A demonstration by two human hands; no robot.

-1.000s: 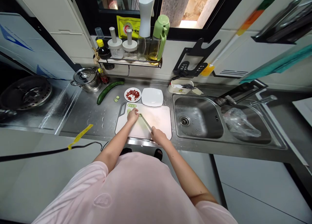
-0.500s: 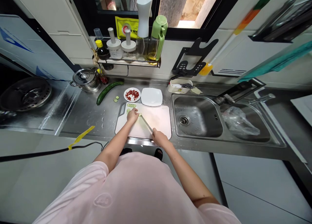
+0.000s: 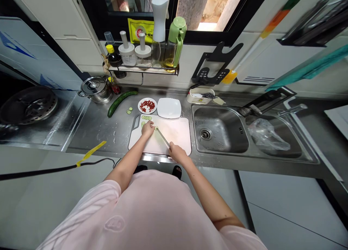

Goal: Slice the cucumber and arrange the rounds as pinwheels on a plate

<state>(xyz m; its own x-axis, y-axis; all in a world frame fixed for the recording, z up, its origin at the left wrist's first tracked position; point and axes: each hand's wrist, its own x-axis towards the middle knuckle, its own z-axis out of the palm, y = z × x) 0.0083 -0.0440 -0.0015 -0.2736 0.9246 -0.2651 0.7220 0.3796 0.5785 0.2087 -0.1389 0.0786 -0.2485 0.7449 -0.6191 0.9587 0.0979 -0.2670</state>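
On the white cutting board [image 3: 178,134], my right hand [image 3: 176,152] is closed round the handle of a knife [image 3: 162,136], whose blade points up and left. My left hand [image 3: 148,128] is closed beside the knife tip, its fingers bent down over something small and mostly hidden. A pale green slice [image 3: 156,128] lies at the blade's tip. Several cucumber slices [image 3: 146,117] lie along the board's upper left. Behind the board stand a plate of chopped red pieces [image 3: 147,105] and a bare white plate [image 3: 169,108]. A whole cucumber [image 3: 119,102] rests on the counter to the left.
A steel pot [image 3: 95,89] stands at the back left, with a black pan [image 3: 28,105] farther left. The double sink [image 3: 220,130] is on the right, a plastic bag [image 3: 268,134] in its far basin. Bottles and jars fill a wall shelf [image 3: 141,69].
My right hand has shifted very slightly left with the knife. My left hand stays in nearly the same place.
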